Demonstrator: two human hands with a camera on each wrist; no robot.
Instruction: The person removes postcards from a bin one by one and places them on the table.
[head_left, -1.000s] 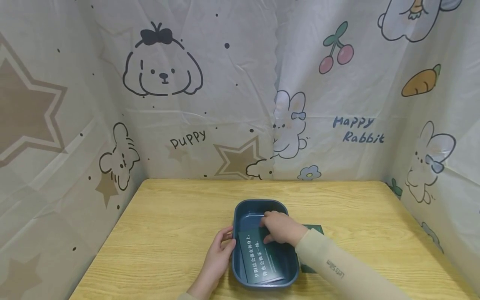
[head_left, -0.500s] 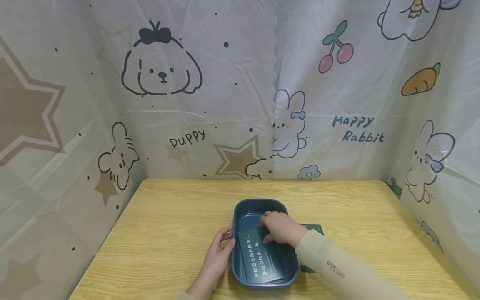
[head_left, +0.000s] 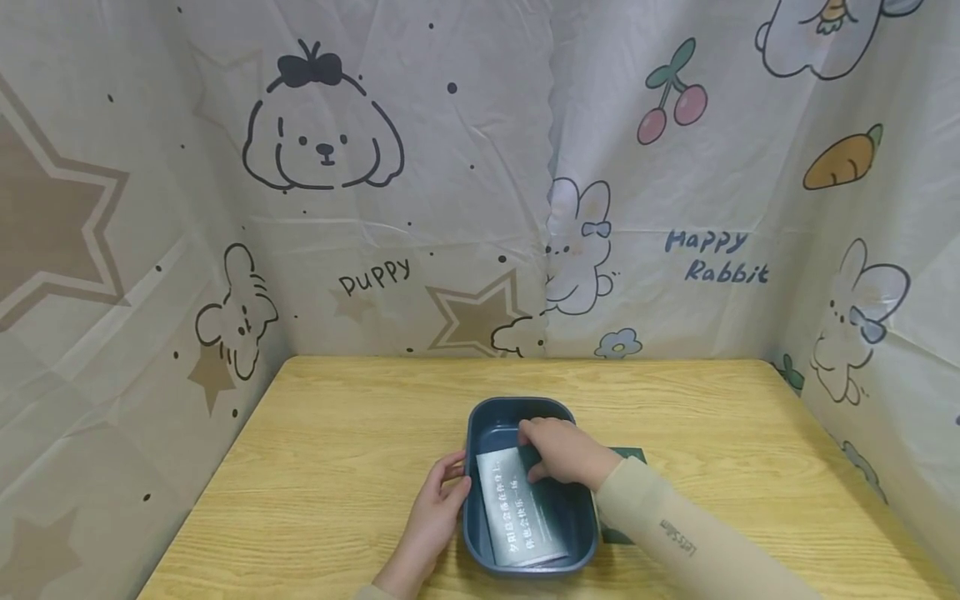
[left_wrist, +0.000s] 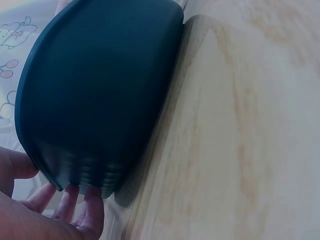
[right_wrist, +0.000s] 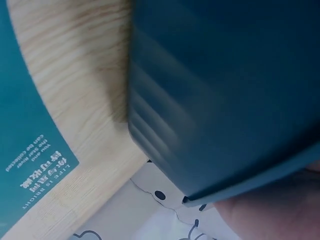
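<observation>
A dark blue rectangular box stands on the table with a green card bearing white writing inside it. My right hand reaches into the box and pinches the card near its far right corner; the card's far end is raised and its face catches the light. At the box's left side my left hand holds the wall, thumb by the rim and fingers against the outside. The left wrist view shows these fingers on the box's outer wall. The rim hides most of my right hand in the right wrist view.
A second green card lies on the table right of the box, partly covered by my right sleeve in the head view. The light wooden table ends at a patterned curtain behind and on both sides.
The card's far end has risen off the box floor and its surface now shines pale. My right hand has shifted slightly up with it. The left hand and box have stayed put.
</observation>
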